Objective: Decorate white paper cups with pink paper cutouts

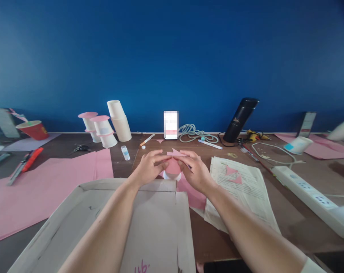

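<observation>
My left hand [150,167] and my right hand [196,170] meet at the middle, each pinching one side of a small pink paper piece [174,166] with folded or pointed upper edges. Just beneath it shows a white round rim [172,176], perhaps of a paper cup; the rest is hidden. Under my right hand lies a pink paper sheet [193,195]. A grey-white cardboard box lid [160,227] is below my forearms. To the right, small pink paper scraps [233,175] rest on a printed sheet [246,197].
Left are pink sheets [75,178], a utility knife [25,165], a glue bottle [125,152], cups with pink discs [105,131] and stacked white cups [120,121]. A phone [171,125], coiled cable [199,133], black flask [240,119] and power strip [308,193] also stand or lie around.
</observation>
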{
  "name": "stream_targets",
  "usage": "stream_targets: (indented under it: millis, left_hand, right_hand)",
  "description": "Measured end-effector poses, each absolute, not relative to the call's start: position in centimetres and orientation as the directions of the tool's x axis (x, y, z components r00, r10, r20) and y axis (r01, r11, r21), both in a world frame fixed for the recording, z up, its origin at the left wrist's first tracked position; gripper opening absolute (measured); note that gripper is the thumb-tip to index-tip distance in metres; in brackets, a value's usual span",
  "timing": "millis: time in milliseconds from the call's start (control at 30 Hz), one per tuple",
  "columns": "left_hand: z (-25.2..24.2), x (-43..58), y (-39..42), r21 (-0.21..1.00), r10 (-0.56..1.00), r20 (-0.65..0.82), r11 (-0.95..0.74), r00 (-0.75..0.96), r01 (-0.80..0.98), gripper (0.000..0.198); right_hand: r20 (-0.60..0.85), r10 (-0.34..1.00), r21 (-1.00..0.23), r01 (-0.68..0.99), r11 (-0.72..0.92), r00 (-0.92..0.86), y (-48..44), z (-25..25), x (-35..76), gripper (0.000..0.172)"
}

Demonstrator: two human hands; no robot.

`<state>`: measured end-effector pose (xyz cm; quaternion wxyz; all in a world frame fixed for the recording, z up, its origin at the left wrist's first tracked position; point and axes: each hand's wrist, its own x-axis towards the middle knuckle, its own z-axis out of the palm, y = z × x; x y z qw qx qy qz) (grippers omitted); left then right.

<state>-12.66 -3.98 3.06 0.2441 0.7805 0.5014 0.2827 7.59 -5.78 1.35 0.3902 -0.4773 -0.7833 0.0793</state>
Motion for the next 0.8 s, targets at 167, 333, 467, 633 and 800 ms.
stream_targets:
  millis: [167,333,467,633,800]
  left_hand:
    - [3.21,-12.63,-4.14,0.664,0.924,0.188,-0.370,0.334,0.650,0.037]
    - [3.22,-12.59,-4.25,0.663,0.923,0.197,-0.373,0.329,0.649,0.038]
    - [3.27,-12.61,-4.27,0.673,0.923,0.190,-0.370,0.334,0.640,0.037]
    - [3.43,-12.60,-4.31,0.673,0.923,0.187,-0.370,0.337,0.641,0.038]
    - [3.46,-12.56,-4.29,0.667,0.918,0.196,-0.383,0.344,0.639,0.037]
  right_hand:
    - [0.527,0.814,-0.502,0.683,0.530,-0.245,-5.82,1.44,7.60,0.029]
    - [0.534,0.806,-0.503,0.671,0.545,-0.255,-5.77,1.45,7.63,0.029]
    - [0.538,0.804,-0.507,0.665,0.548,-0.252,-5.77,1.37,7.64,0.029]
    - [0.532,0.808,-0.510,0.666,0.545,-0.254,-5.75,1.31,7.70,0.030]
    - [0.521,0.814,-0.512,0.669,0.539,-0.257,-5.73,1.41,7.78,0.030]
